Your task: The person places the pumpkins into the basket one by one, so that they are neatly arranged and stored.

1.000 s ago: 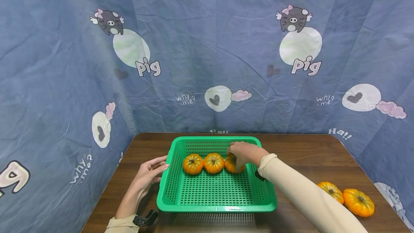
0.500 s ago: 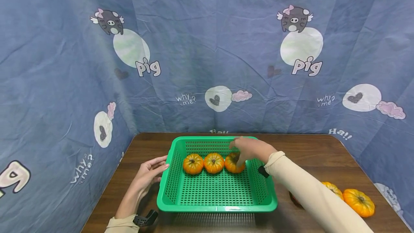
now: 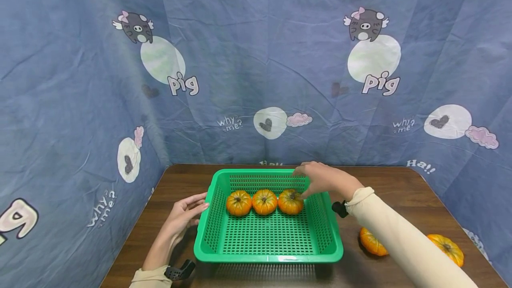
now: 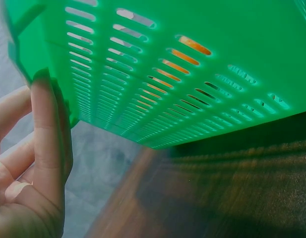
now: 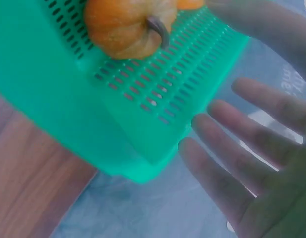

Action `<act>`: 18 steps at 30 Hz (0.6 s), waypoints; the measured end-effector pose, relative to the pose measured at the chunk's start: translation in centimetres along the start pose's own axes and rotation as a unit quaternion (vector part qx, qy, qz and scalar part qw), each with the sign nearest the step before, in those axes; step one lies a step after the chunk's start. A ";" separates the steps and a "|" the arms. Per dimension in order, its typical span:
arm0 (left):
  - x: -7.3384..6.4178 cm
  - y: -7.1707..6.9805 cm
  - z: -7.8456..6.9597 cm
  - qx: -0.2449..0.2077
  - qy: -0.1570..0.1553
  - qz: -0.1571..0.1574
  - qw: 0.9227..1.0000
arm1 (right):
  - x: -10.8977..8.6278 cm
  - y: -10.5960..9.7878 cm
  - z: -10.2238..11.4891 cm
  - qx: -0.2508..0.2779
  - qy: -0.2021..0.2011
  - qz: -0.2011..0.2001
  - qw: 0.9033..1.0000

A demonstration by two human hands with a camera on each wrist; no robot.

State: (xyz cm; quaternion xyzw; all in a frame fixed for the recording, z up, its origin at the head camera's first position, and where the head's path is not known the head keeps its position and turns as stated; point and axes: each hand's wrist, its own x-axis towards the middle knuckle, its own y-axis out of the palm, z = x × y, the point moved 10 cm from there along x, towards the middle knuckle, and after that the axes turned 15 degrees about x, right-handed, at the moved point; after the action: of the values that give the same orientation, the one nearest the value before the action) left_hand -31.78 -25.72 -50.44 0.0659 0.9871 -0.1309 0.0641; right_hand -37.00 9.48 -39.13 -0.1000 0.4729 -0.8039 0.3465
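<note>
Three small orange pumpkins stand in a row in the green plastic basket (image 3: 268, 259): the left pumpkin (image 3: 238, 203), the middle pumpkin (image 3: 264, 202) and the right pumpkin (image 3: 290, 202). My right hand (image 3: 324, 178) hovers over the basket's back right corner, just beside the right pumpkin, holding nothing. In the right wrist view its fingers (image 5: 237, 153) are spread and fairly straight, apart from that pumpkin (image 5: 130, 25). Against the basket's left rim rests my left hand (image 3: 182, 217); in the left wrist view its fairly straight fingers (image 4: 47, 134) touch the rim from outside.
On the brown wooden table (image 3: 384, 190), right of the basket, lie a near pumpkin (image 3: 372, 242) and a far pumpkin (image 3: 447, 249), both partly covered by my right sleeve (image 3: 408, 239). A blue printed cloth (image 3: 224, 79) hangs behind and at both sides.
My right hand has let go of the right pumpkin and moved up and to the right. That pumpkin stays in the row. The left hand and basket have not visibly moved.
</note>
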 end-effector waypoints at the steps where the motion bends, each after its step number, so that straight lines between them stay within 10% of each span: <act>1: 0.0 0.0 0.0 0.001 0.000 0.000 1.000 | -0.3 -0.2 -0.1 0.002 0.003 -0.002 1.000; 18: -0.4 0.0 0.1 0.003 0.005 -0.005 1.000 | -6.9 -2.2 -2.3 0.026 0.024 -0.083 0.996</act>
State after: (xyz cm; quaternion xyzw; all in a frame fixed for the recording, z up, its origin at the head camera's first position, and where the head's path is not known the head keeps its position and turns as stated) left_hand -31.35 -25.82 -50.48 0.0615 0.9873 -0.1340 0.0584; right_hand -34.06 16.22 -37.37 -0.1104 0.4505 -0.8438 0.2699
